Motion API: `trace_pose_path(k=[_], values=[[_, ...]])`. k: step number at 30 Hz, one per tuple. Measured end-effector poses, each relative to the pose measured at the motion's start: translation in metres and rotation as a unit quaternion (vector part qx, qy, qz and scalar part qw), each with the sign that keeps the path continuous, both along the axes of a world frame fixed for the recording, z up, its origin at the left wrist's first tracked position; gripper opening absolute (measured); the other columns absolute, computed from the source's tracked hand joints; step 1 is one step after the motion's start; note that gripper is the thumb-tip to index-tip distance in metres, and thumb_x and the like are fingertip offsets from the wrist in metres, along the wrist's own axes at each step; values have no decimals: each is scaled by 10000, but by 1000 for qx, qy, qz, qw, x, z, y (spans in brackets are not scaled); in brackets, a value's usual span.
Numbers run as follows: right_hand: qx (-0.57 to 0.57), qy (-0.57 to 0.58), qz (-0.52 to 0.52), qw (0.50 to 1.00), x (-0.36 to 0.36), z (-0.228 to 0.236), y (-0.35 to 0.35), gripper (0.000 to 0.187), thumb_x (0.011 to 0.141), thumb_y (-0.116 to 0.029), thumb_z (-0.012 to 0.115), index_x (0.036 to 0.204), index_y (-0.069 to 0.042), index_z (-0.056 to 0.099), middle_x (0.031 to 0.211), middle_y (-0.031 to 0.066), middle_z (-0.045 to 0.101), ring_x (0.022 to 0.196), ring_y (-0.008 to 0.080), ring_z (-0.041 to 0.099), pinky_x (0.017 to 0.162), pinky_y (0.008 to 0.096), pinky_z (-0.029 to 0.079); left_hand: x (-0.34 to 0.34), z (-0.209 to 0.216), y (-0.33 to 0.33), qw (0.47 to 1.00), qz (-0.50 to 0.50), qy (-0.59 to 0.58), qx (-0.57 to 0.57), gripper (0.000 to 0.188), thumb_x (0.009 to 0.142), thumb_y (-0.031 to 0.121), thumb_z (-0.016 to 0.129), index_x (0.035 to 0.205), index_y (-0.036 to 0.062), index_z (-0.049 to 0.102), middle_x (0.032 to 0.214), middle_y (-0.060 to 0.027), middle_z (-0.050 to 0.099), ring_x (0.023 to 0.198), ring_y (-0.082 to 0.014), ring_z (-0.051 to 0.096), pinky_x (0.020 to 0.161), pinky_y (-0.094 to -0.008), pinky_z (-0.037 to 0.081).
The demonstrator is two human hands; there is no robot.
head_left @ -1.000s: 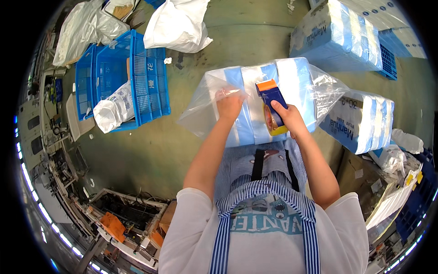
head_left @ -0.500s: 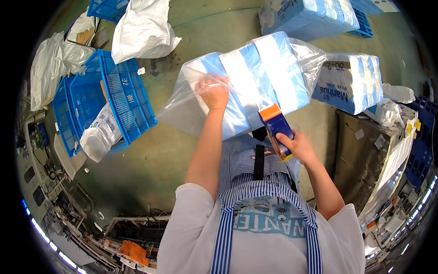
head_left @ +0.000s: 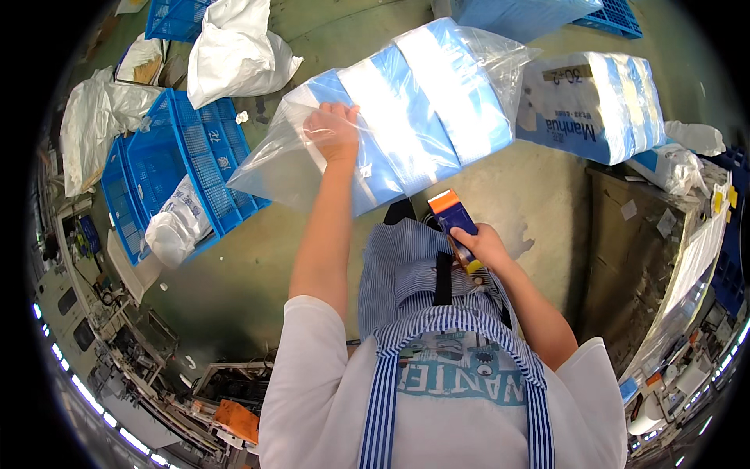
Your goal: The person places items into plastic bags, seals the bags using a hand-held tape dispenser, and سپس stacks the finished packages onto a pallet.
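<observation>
A large clear plastic bag (head_left: 269, 160) wraps a block of blue-and-white packs (head_left: 406, 109), with loose film sticking out at both ends. At the block's left end, my left hand (head_left: 332, 131) is closed on the film, fingers curled and partly behind its glare. My right hand (head_left: 486, 244) grips a dark blue handheld tool (head_left: 457, 223) with an orange end and a yellow bottom; its exact kind is unclear. The tool is in front of my striped apron (head_left: 398, 266), just below the block's near edge and apart from it.
Blue plastic crates (head_left: 223, 168) stand on the floor at left, one holding a white plastic-wrapped bundle (head_left: 180, 223). White sacks (head_left: 238, 55) lie beyond. Another wrapped pack (head_left: 590, 109) is at right, by a worn cabinet (head_left: 633, 242). Machinery (head_left: 117, 313) lines the lower left.
The bagged block and my left hand have shifted left and slightly away from me. My right hand has drawn the blue tool back, left and down, opening a gap from the block.
</observation>
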State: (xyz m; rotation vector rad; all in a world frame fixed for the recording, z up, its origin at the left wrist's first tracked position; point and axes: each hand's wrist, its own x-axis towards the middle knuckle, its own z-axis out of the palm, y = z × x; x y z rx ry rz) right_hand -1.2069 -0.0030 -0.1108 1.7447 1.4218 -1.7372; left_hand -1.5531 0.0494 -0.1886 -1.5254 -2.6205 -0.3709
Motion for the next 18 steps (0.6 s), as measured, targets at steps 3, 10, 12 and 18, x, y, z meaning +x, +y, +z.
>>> trace_pose_path(k=[3, 10, 12, 18], values=[[28, 10, 7, 1000, 5, -31, -2, 634, 751, -556, 643, 902, 60, 665, 789, 187, 679, 752, 290, 677, 686, 360, 518, 22, 17, -18, 998, -21, 57, -1, 294, 816, 242, 616, 1052, 69, 586, 1116, -126, 559, 1030, -327, 511, 933, -503, 351], [19, 22, 17, 999, 5, -44, 2, 625, 744, -564, 630, 903, 39, 681, 813, 193, 680, 766, 300, 677, 719, 368, 512, 177, 51, -103, 896, -23, -442, 39, 414, 858, -10, 502, 1253, -101, 422, 1293, -223, 446, 1193, -363, 465, 1016, -443, 389], [15, 28, 15, 999, 3, -47, 3, 622, 745, -557, 632, 898, 44, 680, 825, 197, 680, 765, 296, 676, 718, 369, 512, 200, 44, -103, 619, 185, -761, 65, 387, 876, -38, 444, 1247, -133, 389, 1280, -225, 444, 1187, -334, 476, 1006, -416, 426], [-123, 58, -185, 973, 22, -81, -18, 621, 749, -499, 675, 959, 85, 650, 887, 207, 679, 777, 286, 676, 726, 364, 512, 179, 11, -67, 146, 449, -849, 235, 424, 891, -96, 307, 1300, -184, 245, 1336, -306, 357, 1276, -413, 367, 1112, -461, 322]])
